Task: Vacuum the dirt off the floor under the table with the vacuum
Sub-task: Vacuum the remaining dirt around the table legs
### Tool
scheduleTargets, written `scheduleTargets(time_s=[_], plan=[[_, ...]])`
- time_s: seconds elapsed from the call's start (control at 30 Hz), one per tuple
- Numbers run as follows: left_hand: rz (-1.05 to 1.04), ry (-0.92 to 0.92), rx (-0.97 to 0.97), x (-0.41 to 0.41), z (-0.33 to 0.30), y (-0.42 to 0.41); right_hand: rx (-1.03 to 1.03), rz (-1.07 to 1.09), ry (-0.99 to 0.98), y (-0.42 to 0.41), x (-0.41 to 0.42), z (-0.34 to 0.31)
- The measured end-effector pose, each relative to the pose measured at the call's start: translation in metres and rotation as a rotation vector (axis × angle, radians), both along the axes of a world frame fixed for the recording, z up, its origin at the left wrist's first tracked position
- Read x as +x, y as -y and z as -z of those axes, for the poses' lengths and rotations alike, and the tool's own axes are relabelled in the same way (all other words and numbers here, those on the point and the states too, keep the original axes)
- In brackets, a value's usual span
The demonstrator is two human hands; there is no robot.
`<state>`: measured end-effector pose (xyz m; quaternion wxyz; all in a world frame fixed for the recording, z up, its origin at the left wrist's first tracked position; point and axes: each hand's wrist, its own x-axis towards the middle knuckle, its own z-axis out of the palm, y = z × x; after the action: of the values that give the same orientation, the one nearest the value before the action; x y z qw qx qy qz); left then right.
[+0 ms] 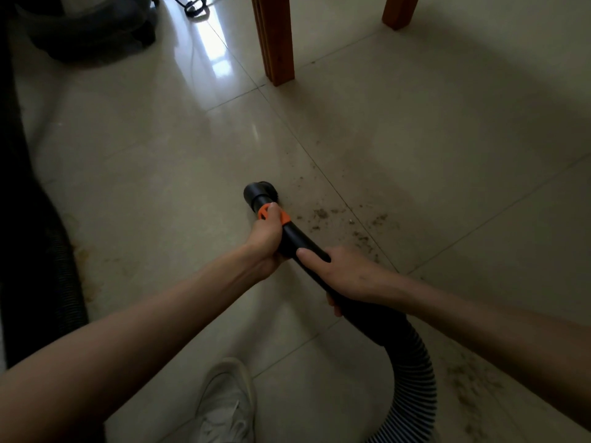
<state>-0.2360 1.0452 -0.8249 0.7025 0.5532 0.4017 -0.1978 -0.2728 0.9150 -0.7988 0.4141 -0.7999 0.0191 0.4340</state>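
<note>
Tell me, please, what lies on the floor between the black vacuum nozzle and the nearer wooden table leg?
In the head view, only bare pale tile floor crossed by grout lines lies between the black vacuum nozzle and the nearer wooden table leg.

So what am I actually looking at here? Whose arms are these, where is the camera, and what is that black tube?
There is no robot here: a person wears a camera on the head, so the one picture looks down along their own bare arms. The left hand grips the black vacuum tube near its orange collar; the right hand grips the same tube further back, where it joins the ribbed hose. The round nozzle sits low over the pale tiled floor. Just right of it lies scattered dirt, with more beside the hose. Above stand two wooden table legs. At top left is a dark blurred shape, probably the vacuum's body. The white shoe at the bottom is the person's own.
</note>
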Motion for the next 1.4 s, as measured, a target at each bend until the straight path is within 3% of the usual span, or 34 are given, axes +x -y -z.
scheduleTargets(time_s=[0.73,1.4], plan=[[0.095,0.054,-0.048,0.048,0.007,0.012,-0.056,0.109,0.135,0.000,0.033,0.017],[0.204,0.136,0.120,0.137,0.005,0.004,-0.008,0.215,0.174,-0.029,0.113,0.036]])
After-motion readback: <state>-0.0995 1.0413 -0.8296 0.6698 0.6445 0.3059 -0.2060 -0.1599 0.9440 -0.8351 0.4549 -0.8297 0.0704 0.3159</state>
